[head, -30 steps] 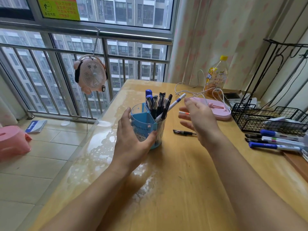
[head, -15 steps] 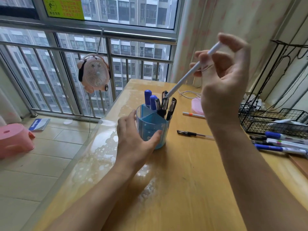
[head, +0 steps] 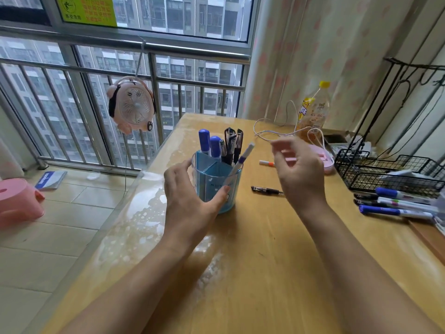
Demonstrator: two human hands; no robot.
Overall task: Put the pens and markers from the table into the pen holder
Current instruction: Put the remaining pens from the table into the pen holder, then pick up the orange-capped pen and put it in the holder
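Note:
A clear blue pen holder (head: pixel 214 182) stands on the wooden table (head: pixel 265 261). It holds two blue-capped markers (head: pixel 209 144), several black pens (head: pixel 232 143) and a white pen (head: pixel 243 156) that leans to the right. My left hand (head: pixel 190 196) is wrapped around the holder's near side. My right hand (head: pixel 298 169) hovers to the right of the holder, fingers apart and holding nothing. A black pen (head: pixel 266 189) and a white marker with an orange band (head: pixel 266 163) lie on the table by that hand. Several markers (head: pixel 397 203) lie at the right edge.
A black wire basket (head: pixel 390 169) sits at the right, a pink flat object (head: pixel 325 157), a white cable (head: pixel 284 131) and a yellow-capped bottle (head: pixel 313 109) behind my right hand. A pink fan (head: pixel 132 104) hangs on the window railing left of the table.
My right hand lifted the white pen high, lowered it into the holder and let go of it. My left hand stayed on the holder.

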